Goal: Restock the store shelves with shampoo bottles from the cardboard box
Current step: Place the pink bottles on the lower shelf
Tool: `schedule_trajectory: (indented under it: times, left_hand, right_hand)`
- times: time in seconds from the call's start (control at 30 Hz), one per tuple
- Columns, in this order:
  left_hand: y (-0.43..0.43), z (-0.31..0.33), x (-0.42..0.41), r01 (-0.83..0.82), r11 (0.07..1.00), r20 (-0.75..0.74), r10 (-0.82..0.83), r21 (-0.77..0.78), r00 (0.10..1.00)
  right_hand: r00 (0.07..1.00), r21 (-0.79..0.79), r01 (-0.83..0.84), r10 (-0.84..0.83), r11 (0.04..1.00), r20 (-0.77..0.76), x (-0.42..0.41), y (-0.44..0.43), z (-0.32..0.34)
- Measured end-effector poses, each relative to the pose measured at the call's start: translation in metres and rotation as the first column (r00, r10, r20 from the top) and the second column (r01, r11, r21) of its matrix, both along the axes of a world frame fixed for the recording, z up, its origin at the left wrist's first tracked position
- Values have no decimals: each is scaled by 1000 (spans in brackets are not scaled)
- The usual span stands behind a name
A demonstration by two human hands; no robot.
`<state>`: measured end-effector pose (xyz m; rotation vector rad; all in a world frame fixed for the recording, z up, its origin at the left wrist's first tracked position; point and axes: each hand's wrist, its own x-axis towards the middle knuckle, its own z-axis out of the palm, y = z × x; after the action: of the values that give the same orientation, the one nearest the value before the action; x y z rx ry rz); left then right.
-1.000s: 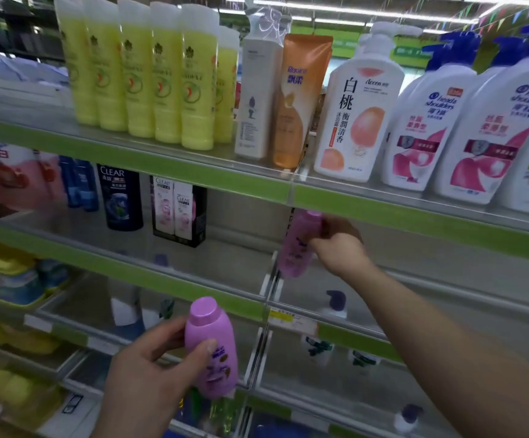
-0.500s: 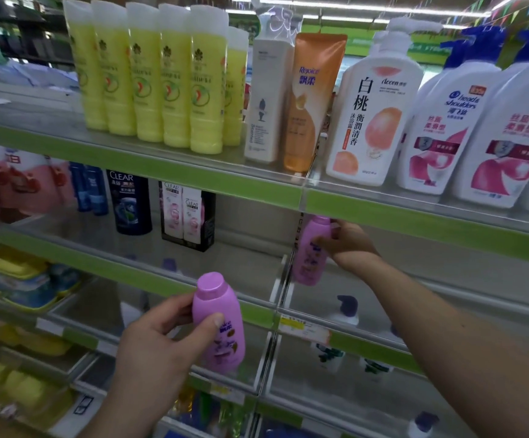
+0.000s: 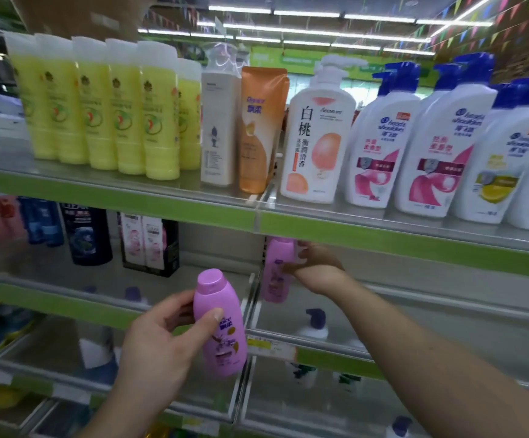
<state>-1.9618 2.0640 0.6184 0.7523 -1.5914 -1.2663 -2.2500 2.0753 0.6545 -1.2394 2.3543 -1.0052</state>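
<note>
My left hand (image 3: 158, 346) grips a purple shampoo bottle (image 3: 218, 324) upright in front of the middle shelf's edge, thumb across its label. A second purple shampoo bottle (image 3: 277, 270) stands upright at the left end of the middle shelf's right section (image 3: 414, 298), just under the shelf above. My right hand (image 3: 313, 267) reaches in and holds that bottle from the right side, fingers curled round it. No cardboard box shows.
The top shelf (image 3: 114, 197) carries yellow tubes (image 3: 98, 102), a white bottle, an orange tube (image 3: 260, 128) and white pump bottles (image 3: 377, 147). Dark bottles (image 3: 87, 235) and a boxed pair (image 3: 151, 245) stand on the middle shelf's left section. Lower shelves hold pump bottles.
My right hand has carried its purple bottle deeper onto the middle shelf and stood it upright. My left hand has lifted its bottle slightly toward the shelf.
</note>
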Motion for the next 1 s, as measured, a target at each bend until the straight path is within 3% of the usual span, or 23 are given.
schedule_trajectory:
  times: [0.07, 0.13, 0.23, 0.33, 0.63, 1.0]
  left_hand:
    - [-2, 3, -10, 23, 1000, -3, -23, 3, 1000]
    - [-4, 7, -22, 47, 999, -10, -47, -10, 999]
    - [-9, 14, -43, 101, 995, -11, -101, -23, 995]
    - [-15, 19, -66, 152, 987, 30, -151, -45, 988]
    - [-25, 27, -110, 252, 967, 84, -248, -41, 965]
    - [-45, -8, -101, 31, 999, 179, -28, -11, 983]
  right_hand:
    - [997, -84, 77, -78, 994, -17, 8, 17, -3]
    - [998, -197, 45, -52, 979, -30, 17, 33, -8]
    - [961, -214, -179, 217, 960, 172, 35, 51, -14]
    - [916, -171, -325, 355, 930, 188, 44, 60, -23]
    - [956, -304, -165, 228, 938, 185, 30, 68, -36]
    - [978, -200, -31, 71, 979, 197, 10, 47, -53]
